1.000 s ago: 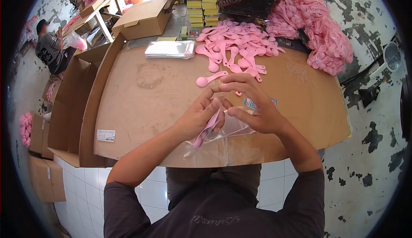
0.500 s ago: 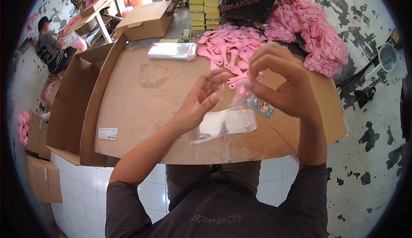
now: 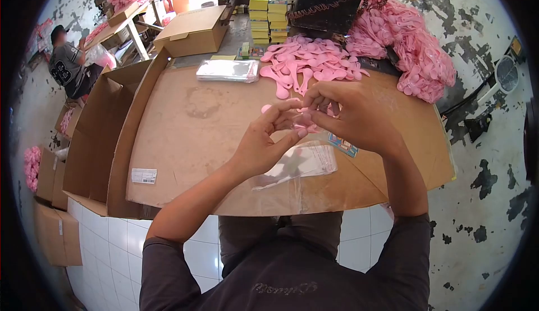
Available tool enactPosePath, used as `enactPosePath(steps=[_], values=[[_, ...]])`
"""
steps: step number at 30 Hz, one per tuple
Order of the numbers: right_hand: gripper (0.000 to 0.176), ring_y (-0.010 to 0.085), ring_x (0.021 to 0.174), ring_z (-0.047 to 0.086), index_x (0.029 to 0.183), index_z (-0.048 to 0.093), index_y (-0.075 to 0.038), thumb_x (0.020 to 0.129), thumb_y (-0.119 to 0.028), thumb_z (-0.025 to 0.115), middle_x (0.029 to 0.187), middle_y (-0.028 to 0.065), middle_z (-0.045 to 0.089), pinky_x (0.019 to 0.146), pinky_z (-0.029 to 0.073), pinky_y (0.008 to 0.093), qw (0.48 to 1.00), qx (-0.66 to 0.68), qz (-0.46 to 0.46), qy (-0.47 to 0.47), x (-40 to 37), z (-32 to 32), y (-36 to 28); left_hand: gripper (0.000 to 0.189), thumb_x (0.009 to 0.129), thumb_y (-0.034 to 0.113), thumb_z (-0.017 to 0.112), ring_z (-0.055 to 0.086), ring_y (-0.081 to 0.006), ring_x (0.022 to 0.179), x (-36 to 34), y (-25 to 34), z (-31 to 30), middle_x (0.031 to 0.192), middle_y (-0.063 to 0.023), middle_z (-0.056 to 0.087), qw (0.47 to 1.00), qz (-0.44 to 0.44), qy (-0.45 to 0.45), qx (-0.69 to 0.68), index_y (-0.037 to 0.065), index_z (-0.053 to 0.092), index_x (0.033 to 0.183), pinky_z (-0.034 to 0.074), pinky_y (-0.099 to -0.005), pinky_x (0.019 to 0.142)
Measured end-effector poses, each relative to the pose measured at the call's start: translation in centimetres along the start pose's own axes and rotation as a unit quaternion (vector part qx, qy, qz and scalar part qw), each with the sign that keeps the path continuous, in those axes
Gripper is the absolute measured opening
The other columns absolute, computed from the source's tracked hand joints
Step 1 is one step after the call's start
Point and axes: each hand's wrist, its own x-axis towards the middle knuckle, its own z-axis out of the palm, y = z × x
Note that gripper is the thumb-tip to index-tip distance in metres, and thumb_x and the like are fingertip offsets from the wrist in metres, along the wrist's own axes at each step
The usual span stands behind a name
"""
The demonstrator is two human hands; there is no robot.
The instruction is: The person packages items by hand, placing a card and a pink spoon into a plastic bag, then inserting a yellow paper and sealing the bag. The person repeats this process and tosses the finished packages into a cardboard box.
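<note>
A clear plastic bag with a pink spoon (image 3: 303,121) in it is held between my hands, above the cardboard-covered table. My left hand (image 3: 266,140) grips its left side, thumb below and fingers above. My right hand (image 3: 353,111) pinches its upper right edge, fingers curled. The fingers partly hide the bag. Just below my hands lies a stack of flat clear bags (image 3: 303,164). Colourful printed cards (image 3: 343,145) lie under my right wrist. Beyond my fingers spreads a pile of loose pink spoons (image 3: 314,58).
Another bundle of clear bags (image 3: 227,71) lies farther back. Card stacks (image 3: 269,19) stand behind it. A heap of bagged pink spoons (image 3: 412,47) fills the back right. An open cardboard box (image 3: 92,142) borders the left side. A person (image 3: 66,64) sits at far left.
My right hand has come down and left with the bag. My left hand, open before, has moved slightly and closed on the bag.
</note>
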Motion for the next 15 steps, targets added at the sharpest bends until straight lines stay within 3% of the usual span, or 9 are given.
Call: enactPosePath(steps=[7, 10, 13, 15], values=[[0.016, 0.0096, 0.071, 0.062, 0.097, 0.071, -0.004, 0.085, -0.008, 0.080, 0.081, 0.0029, 0.070, 0.063, 0.048, 0.0262, 0.998, 0.048, 0.024, 0.036, -0.3, 0.5, 1.4, 0.036, 0.102, 0.008, 0.066, 0.072, -0.0120, 0.098, 0.0, 0.9, 0.2, 0.104, -0.0113, 0.076, 0.998, -0.033, 0.020, 0.045, -0.001, 0.058, 0.136, 0.056, -0.0254, 0.084], [0.014, 0.0201, 0.075, 0.068, 0.100, 0.070, -0.004, 0.088, -0.005, 0.075, 0.088, 0.0068, 0.070, 0.067, 0.053, 0.0318, 0.982, -0.062, -0.025, 0.176, -0.3, 0.0, 1.6, 0.034, 0.102, 0.008, 0.067, 0.071, -0.0089, 0.092, 0.1, 1.0, 0.0, 0.099, -0.0105, 0.077, 0.997, -0.048, 0.034, 0.041, -0.002, 0.061, 0.134, 0.056, -0.0234, 0.079], [0.017, 0.0225, 0.083, 0.066, 0.100, 0.071, -0.007, 0.083, -0.006, 0.076, 0.096, 0.0058, 0.068, 0.071, 0.052, 0.0341, 0.966, -0.128, -0.170, 0.148, -0.7, 0.5, 1.5, 0.034, 0.100, 0.008, 0.069, 0.070, -0.0069, 0.087, 0.2, 0.7, 0.0, 0.098, -0.0107, 0.077, 0.996, -0.052, 0.056, 0.046, -0.002, 0.063, 0.132, 0.055, -0.0219, 0.076], [0.018, 0.0223, 0.090, 0.064, 0.097, 0.071, -0.008, 0.080, -0.008, 0.078, 0.098, 0.0052, 0.066, 0.076, 0.051, 0.0349, 0.953, -0.201, -0.188, 0.130, -1.1, 1.9, 0.9, 0.032, 0.098, 0.007, 0.071, 0.068, -0.0055, 0.083, 0.1, 0.4, 0.2, 0.096, -0.0095, 0.078, 0.994, -0.049, 0.073, 0.061, -0.002, 0.066, 0.129, 0.054, -0.0213, 0.074]])
